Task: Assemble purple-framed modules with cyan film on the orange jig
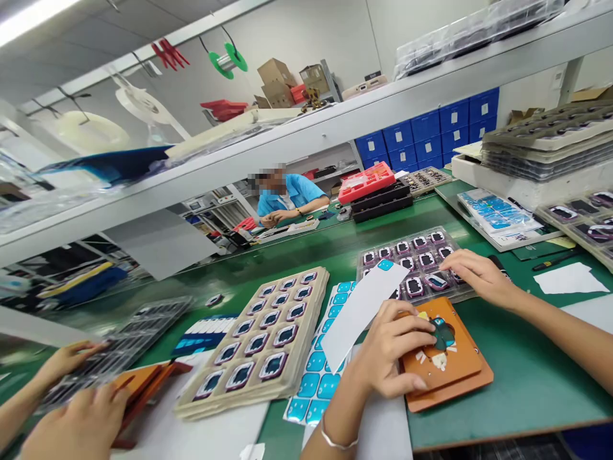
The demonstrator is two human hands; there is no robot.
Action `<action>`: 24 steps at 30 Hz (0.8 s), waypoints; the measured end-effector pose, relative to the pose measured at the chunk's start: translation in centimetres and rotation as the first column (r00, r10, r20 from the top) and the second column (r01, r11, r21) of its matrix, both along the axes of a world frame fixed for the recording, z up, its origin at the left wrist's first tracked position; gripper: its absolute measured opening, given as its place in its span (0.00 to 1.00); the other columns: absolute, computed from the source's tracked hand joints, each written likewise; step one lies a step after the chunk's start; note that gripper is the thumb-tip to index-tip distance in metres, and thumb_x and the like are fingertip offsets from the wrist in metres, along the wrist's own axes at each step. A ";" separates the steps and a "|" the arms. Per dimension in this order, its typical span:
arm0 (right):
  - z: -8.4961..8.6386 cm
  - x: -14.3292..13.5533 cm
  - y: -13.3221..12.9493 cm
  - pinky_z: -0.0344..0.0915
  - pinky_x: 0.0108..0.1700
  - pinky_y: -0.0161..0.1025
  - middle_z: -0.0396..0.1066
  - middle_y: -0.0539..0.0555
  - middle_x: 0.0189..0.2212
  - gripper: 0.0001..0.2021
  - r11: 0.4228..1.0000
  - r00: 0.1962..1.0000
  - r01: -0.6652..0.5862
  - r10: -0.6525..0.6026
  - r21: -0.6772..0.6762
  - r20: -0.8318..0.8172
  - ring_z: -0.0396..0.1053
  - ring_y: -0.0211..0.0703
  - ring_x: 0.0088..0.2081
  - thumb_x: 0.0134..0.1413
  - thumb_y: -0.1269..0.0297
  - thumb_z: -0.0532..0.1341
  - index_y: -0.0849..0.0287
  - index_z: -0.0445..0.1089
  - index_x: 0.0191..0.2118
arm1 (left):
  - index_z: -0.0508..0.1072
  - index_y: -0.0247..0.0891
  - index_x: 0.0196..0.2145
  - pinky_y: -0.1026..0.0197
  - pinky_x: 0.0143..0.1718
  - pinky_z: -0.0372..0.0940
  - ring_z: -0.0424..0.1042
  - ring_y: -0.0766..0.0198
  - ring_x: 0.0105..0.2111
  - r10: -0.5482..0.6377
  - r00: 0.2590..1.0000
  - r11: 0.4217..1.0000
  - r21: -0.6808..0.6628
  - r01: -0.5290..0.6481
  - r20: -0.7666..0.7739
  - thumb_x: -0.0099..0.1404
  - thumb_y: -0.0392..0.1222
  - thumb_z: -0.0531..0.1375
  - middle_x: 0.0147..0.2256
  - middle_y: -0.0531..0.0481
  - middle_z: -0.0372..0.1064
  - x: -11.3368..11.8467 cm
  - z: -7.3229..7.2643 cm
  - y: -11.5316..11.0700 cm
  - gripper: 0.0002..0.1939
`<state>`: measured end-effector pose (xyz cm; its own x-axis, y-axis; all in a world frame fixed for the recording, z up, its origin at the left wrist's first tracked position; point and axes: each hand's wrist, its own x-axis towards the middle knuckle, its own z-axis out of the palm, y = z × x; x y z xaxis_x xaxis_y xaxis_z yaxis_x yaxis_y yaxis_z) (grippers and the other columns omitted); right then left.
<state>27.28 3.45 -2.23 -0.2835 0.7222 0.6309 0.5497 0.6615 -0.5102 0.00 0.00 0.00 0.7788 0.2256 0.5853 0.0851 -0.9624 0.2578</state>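
Observation:
My left hand, with a bracelet at the wrist, rests over an orange fixture, fingers spread and thumb lying near its edge. Beside the fingertips, a dark teal piece sits in the fixture's middle, with a small yellow bit next to it. My right hand reaches over the right side of a clear tray of purple-rimmed watch-like cases, fingers stretched and fingertips at one case. Left of my left hand, a white strip bears one blue sticker and overlaps a blue sticker sheet.
A stack of beige trays holds several cases. At the lower left, a co-worker's hands are at another orange fixture and a dark tray. Another person sits across the bench. An overhead shelf crosses above.

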 end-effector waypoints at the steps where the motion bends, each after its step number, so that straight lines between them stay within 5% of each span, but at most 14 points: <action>1: -0.3 0.4 0.4 0.64 0.52 0.46 0.74 0.56 0.43 0.23 0.997 0.995 0.077 -0.076 -0.007 0.063 0.69 0.47 0.48 0.71 0.52 0.43 0.56 0.73 0.43 | 0.74 0.35 0.47 0.50 0.49 0.58 0.63 0.54 0.46 -0.003 1.000 1.000 -0.007 0.003 -0.012 0.69 0.68 0.45 0.45 0.44 0.75 0.0 0.0 0.0 0.35; 4: -1.2 1.6 1.5 0.60 0.54 0.56 0.72 0.58 0.50 0.22 0.955 0.935 0.296 -0.288 -0.006 0.208 0.64 0.56 0.50 0.69 0.50 0.44 0.57 0.70 0.46 | 0.73 0.35 0.51 0.50 0.47 0.58 0.64 0.54 0.44 0.007 0.999 1.000 -0.018 -0.008 -0.046 0.69 0.69 0.43 0.41 0.44 0.74 0.0 -0.1 0.0 0.37; 7: -1.9 2.5 2.3 0.56 0.50 0.65 0.70 0.60 0.53 0.20 0.924 0.894 0.381 -0.358 -0.037 0.271 0.60 0.63 0.51 0.67 0.50 0.45 0.57 0.68 0.46 | 0.75 0.37 0.50 0.51 0.46 0.58 0.63 0.55 0.42 0.025 0.999 1.000 0.005 -0.024 -0.049 0.69 0.68 0.43 0.40 0.45 0.74 0.1 -0.3 -0.1 0.36; 17: -2.5 2.6 2.8 0.46 0.55 0.66 0.70 0.49 0.55 0.21 0.963 0.827 0.268 -0.228 -0.004 0.513 0.54 0.64 0.59 0.68 0.47 0.43 0.47 0.68 0.50 | 0.71 0.39 0.51 0.50 0.55 0.55 0.60 0.53 0.54 0.026 0.990 0.999 -0.029 -0.030 -0.136 0.69 0.68 0.43 0.57 0.47 0.68 0.3 -0.3 -0.3 0.34; 20: -2.6 2.6 2.9 0.48 0.53 0.65 0.71 0.51 0.53 0.21 0.965 0.807 0.262 -0.231 0.021 0.543 0.55 0.63 0.57 0.69 0.48 0.42 0.48 0.68 0.50 | 0.73 0.39 0.43 0.49 0.54 0.54 0.60 0.52 0.54 0.034 0.988 0.998 -0.050 -0.042 -0.153 0.69 0.69 0.39 0.57 0.46 0.67 0.4 -0.4 -0.5 0.35; 24: -2.5 2.5 2.9 0.52 0.50 0.61 0.72 0.57 0.52 0.21 0.965 0.808 0.258 -0.244 0.050 0.536 0.58 0.61 0.54 0.69 0.52 0.44 0.52 0.69 0.49 | 0.73 0.40 0.46 0.49 0.54 0.54 0.59 0.51 0.53 0.043 0.982 0.998 -0.044 -0.052 -0.184 0.68 0.71 0.36 0.57 0.45 0.67 0.4 -0.3 -0.5 0.38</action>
